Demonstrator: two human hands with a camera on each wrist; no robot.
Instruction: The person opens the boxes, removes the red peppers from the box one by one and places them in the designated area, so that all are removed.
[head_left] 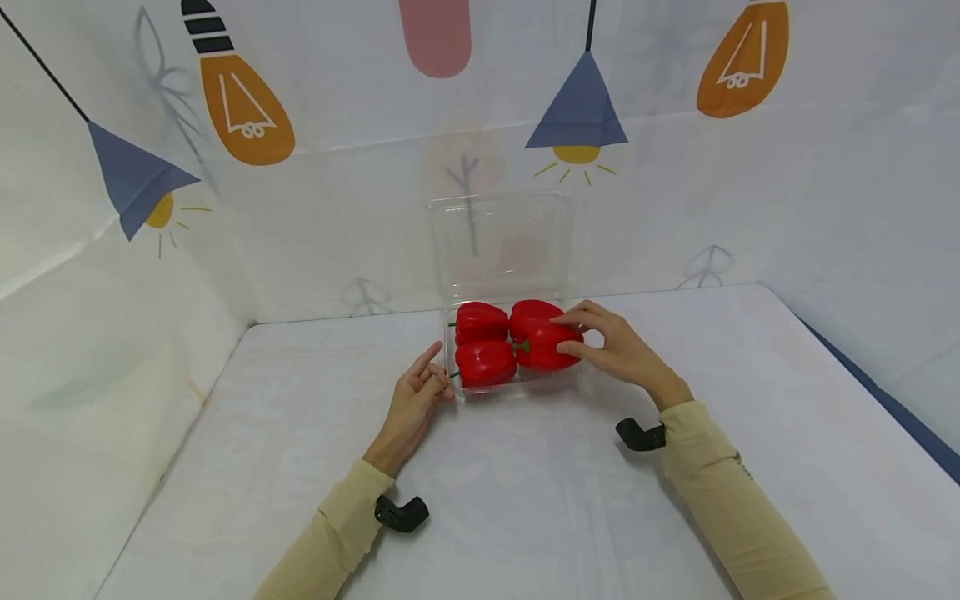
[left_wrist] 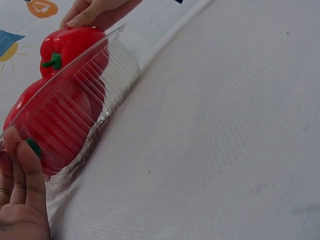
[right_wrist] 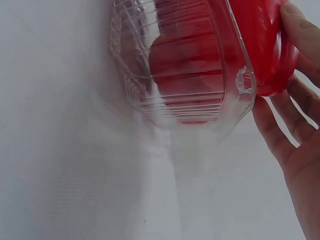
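A clear plastic clamshell container holds several glossy red bell peppers, including one at the back left and one at the front left. My right hand grips another red bell pepper between thumb and fingers at the container's right side. That pepper stands above the rim, its green stem pointing left. At the left edge, my left hand touches the container with its fingertips, index finger stretched out. In the left wrist view, fairly straight fingers rest against the rim; the thumb is hard to make out.
The container's transparent lid stands raised behind it, near the patterned back curtain. A white cloth covers the table. Black wrist cameras sit below both sleeves.
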